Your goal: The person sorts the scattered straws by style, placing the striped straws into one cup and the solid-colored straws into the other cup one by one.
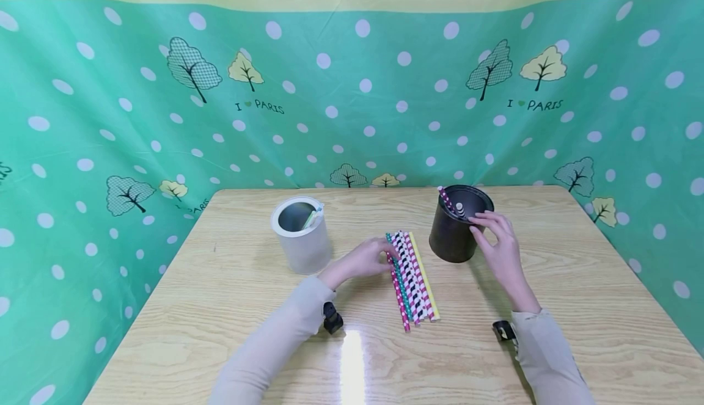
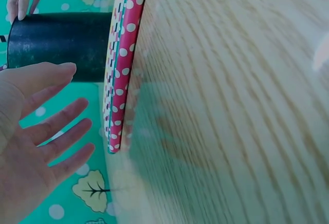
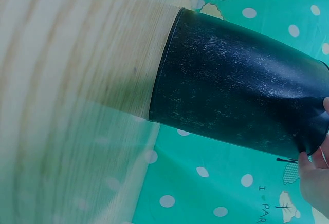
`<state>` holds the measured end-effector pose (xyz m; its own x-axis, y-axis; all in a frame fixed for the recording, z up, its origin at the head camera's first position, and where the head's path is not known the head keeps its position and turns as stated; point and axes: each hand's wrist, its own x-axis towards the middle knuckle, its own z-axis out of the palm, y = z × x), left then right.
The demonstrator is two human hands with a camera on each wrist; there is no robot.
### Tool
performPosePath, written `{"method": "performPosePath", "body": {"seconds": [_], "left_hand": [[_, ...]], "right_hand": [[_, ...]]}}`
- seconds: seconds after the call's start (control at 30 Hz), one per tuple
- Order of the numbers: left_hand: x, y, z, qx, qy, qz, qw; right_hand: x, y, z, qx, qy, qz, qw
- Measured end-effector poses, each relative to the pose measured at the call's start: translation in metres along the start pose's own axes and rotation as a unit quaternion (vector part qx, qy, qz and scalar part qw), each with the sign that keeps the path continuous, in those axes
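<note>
My left hand [image 1: 370,258] hovers at the left edge of a row of paper straws [image 1: 411,280], its fingers spread loosely with nothing between them. The straws lie side by side on the table, dotted and striped, with a yellow one at the right. In the left wrist view, the thumb and fingers of the left hand [image 2: 38,126] point toward a pink dotted straw [image 2: 122,62]. My right hand [image 1: 502,249] pinches the near right rim of a black canister [image 1: 453,237]. A purple dotted straw [image 1: 446,200] and a black-and-white striped straw [image 1: 459,208] stand inside it.
A frosted white canister [image 1: 305,249] stands left of the straws, with a few pale straws [image 1: 312,218] leaning in it. The wooden table [image 1: 220,283] ends at a green dotted cloth [image 1: 308,112] behind and on both sides.
</note>
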<state>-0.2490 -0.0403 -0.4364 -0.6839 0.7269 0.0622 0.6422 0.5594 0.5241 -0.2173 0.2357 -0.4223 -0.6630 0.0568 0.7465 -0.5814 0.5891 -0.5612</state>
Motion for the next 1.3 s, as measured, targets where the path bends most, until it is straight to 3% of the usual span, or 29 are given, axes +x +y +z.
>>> {"method": "performPosePath", "body": {"seconds": [0.73, 1.3], "left_hand": [[-0.002, 0.002, 0.009, 0.064, -0.029, -0.020, 0.9973], [-0.001, 0.003, 0.013, 0.101, -0.054, -0.006, 0.9934]], "right_hand": [[0.000, -0.001, -0.001, 0.001, -0.002, 0.002, 1.000], [0.000, -0.002, -0.001, -0.001, -0.003, 0.007, 1.000]]}}
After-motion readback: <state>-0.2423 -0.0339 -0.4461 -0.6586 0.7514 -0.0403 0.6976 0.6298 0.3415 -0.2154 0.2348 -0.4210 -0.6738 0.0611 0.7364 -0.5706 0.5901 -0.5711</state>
